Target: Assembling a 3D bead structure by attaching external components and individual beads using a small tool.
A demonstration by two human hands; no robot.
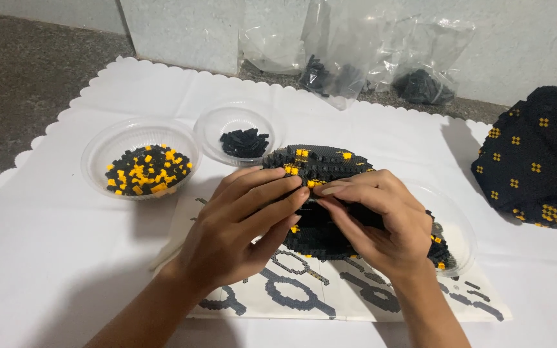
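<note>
**Two hands on a bumpy brick dome**

The left hand (pixel 243 222) and the right hand (pixel 375 222) both grasp the dome (pixel 320 164). The dome is a rounded shape made of tiny bricks. It is mostly black, with small yellow spots on top. Its skin looks bumpy and knobbly. The left fingers (pixel 272 193) lie flat and curl over the dome's front. The right fingers (pixel 349 193) pinch close at the same spot, and the fingertips of both hands nearly meet. I cannot tell if a loose brick sits between them.

Under the dome lies a paper sheet (pixel 304 296). It is flat and white, with grey ring shapes printed on it. Just right of the dome, partly behind the right hand, is a clear plastic bowl (pixel 459 238) with a few black and yellow bricks.

Left of the dome is a big clear bowl (pixel 140 158), round and shiny, full of black and yellow bricks. Just behind the dome, to the left, a smaller clear bowl (pixel 240 132) holds only black bricks.

All of this rests on a white cloth (pixel 66 212) with a wavy edge.

Far right of the dome sits a big black brick lump (pixel 539 161) with yellow dots. Behind the dome, by the wall, are crinkly clear bags (pixel 356 51) with dark bricks inside.
</note>
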